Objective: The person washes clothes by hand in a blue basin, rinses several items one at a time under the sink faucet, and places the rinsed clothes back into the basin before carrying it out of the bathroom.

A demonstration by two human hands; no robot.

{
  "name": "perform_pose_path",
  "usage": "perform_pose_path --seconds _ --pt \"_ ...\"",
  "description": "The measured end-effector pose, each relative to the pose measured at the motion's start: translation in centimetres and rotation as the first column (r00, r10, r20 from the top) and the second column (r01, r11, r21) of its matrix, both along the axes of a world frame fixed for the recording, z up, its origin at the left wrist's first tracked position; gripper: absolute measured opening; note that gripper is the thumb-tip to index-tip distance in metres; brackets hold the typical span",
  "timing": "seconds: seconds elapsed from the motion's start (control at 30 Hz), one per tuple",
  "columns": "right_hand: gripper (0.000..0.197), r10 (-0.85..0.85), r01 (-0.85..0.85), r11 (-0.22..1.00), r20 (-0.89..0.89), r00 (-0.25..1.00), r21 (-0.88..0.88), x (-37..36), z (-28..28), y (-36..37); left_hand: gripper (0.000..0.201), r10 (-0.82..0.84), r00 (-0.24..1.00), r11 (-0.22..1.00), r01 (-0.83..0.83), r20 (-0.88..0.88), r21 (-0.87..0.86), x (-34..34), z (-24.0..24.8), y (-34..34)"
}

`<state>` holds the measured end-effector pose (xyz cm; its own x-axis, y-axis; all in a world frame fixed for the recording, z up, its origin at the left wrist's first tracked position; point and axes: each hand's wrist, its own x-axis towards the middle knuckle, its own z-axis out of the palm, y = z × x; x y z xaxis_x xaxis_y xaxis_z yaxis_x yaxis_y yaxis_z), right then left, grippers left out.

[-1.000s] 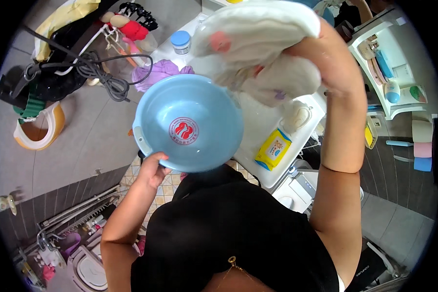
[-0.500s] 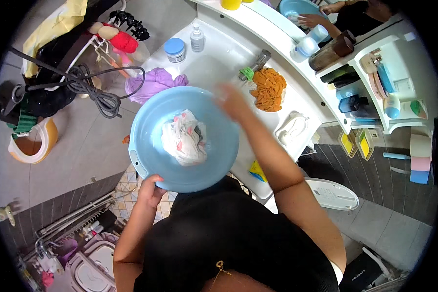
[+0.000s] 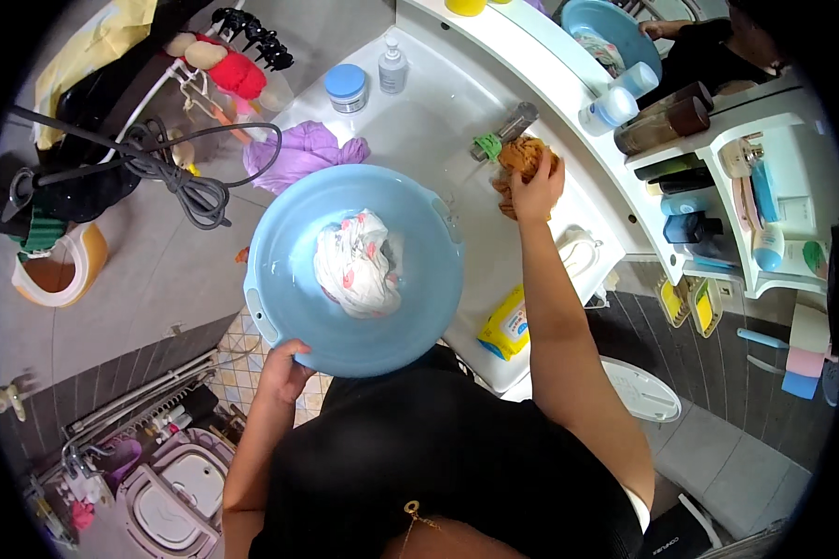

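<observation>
My left hand (image 3: 286, 373) grips the near left rim of a light blue plastic basin (image 3: 426, 293), thumb over the edge. Inside the basin lies a crumpled white cloth (image 3: 356, 268) with pinkish-red patches. To the right, my right hand (image 3: 539, 194) reaches over the white sink counter and closes on a bunched orange-brown cloth (image 3: 522, 156). Part of that cloth is hidden under the hand. Just behind it is a metal faucet (image 3: 519, 119) with a green band (image 3: 487, 145) around it. A purple cloth (image 3: 309, 154) lies beyond the basin's far left rim.
A blue-lidded jar (image 3: 346, 88) and a pump bottle (image 3: 392, 67) stand at the sink's back. A yellow wipes pack (image 3: 506, 326) lies on the right edge. Bottles crowd the white shelf (image 3: 667, 219). A coiled grey cable (image 3: 196, 191) hangs at left.
My right hand has moved from over the basin's right rim to the orange-brown cloth and taken hold of it. My left hand keeps its grip on the basin.
</observation>
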<state>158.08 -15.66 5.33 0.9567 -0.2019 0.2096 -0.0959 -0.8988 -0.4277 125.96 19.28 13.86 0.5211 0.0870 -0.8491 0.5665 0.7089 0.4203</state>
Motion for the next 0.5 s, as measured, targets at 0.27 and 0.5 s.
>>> perform_pose_path --seconds 0.27,0.5 --pt "0.079 -0.086 0.136 0.967 -0.227 0.970 0.214 3.4 -3.2 -5.7 0.055 0.003 1.000 1.000 -0.003 0.013 -0.008 0.8 0.9 -0.4" --pt "0.060 0.007 -0.116 0.502 0.130 0.991 0.857 -2.9 4.5 -3.9 0.055 -0.004 1.000 1.000 0.004 0.002 0.015 1.5 2.0 -1.0"
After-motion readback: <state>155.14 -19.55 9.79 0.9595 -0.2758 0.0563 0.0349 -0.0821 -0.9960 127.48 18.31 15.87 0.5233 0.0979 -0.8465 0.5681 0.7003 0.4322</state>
